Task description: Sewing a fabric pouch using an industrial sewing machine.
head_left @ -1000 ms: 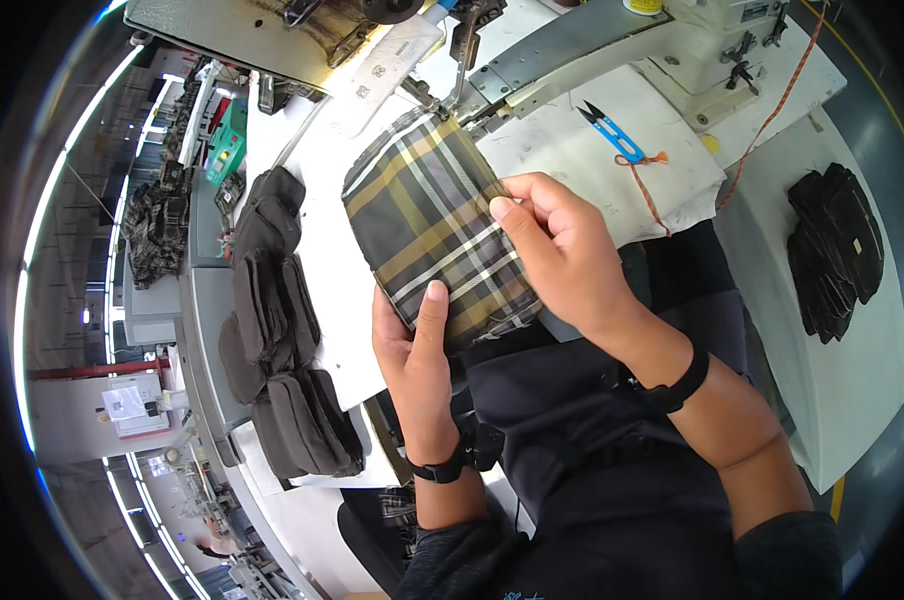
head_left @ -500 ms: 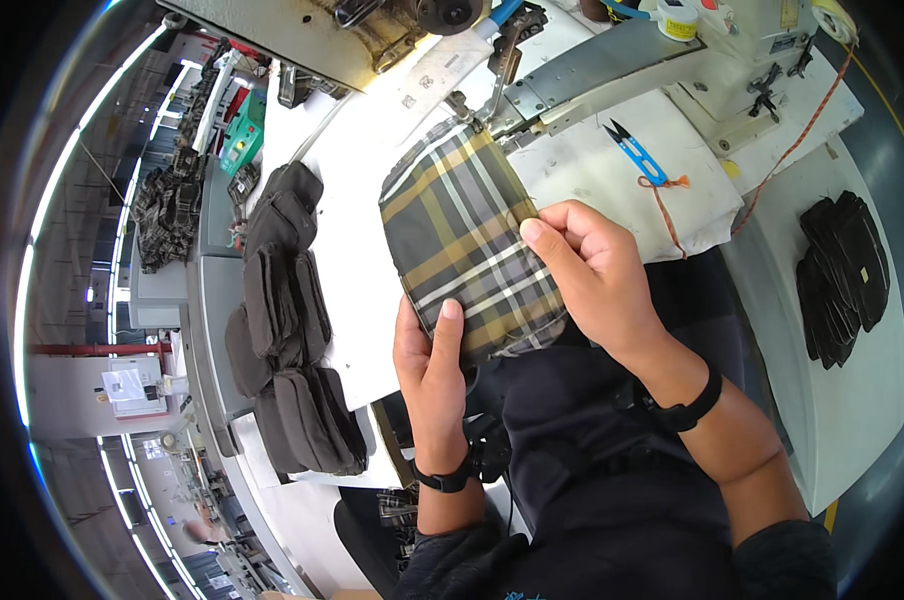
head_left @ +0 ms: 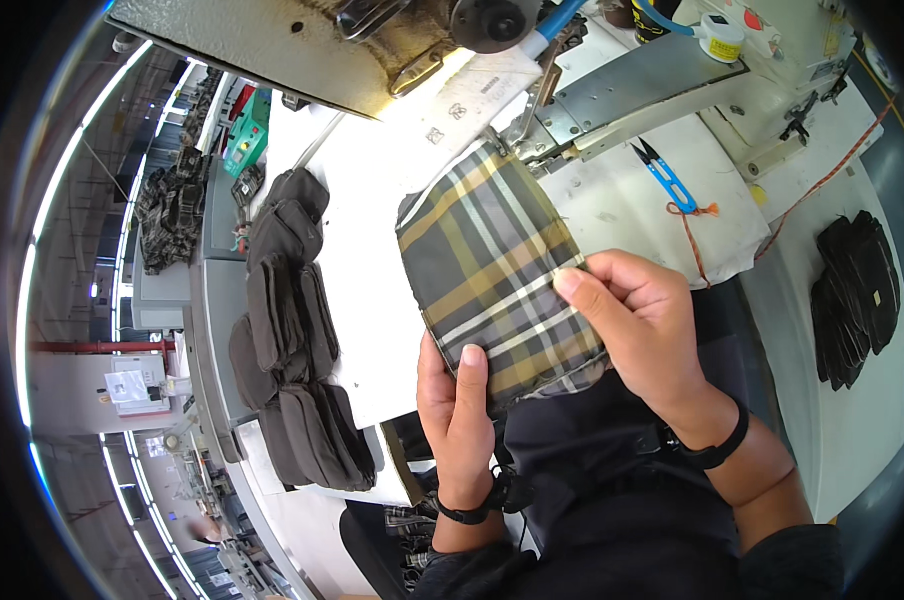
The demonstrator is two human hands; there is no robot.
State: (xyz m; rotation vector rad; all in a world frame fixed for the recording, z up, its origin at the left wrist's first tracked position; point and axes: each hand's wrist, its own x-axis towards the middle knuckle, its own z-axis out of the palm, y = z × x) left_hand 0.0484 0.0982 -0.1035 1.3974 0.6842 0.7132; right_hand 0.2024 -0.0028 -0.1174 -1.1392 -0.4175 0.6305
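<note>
A plaid fabric piece (head_left: 497, 270) in dark grey, tan and white, with rounded corners, lies between my hands. My left hand (head_left: 457, 410) pinches its near left edge, thumb on top and fingers underneath. At its right edge my right hand (head_left: 637, 320) grips the cloth between thumb and fingers. The far end of the piece reaches the sewing machine (head_left: 562, 120), close to its needle area; whether it lies under the presser foot I cannot tell.
Blue-handled thread snips (head_left: 669, 180) with an orange cord lie right of the machine bed. Stacked dark fabric pouches (head_left: 292, 300) line the table's left side. Several dark cut pieces (head_left: 857, 295) rest on a white surface at the right. The machine head (head_left: 372, 45) overhangs the far side.
The plaid piece and both hands now appear lower and further right in the picture. Machine and snips have shifted right too, as the view moved. Both hands keep their hold.
</note>
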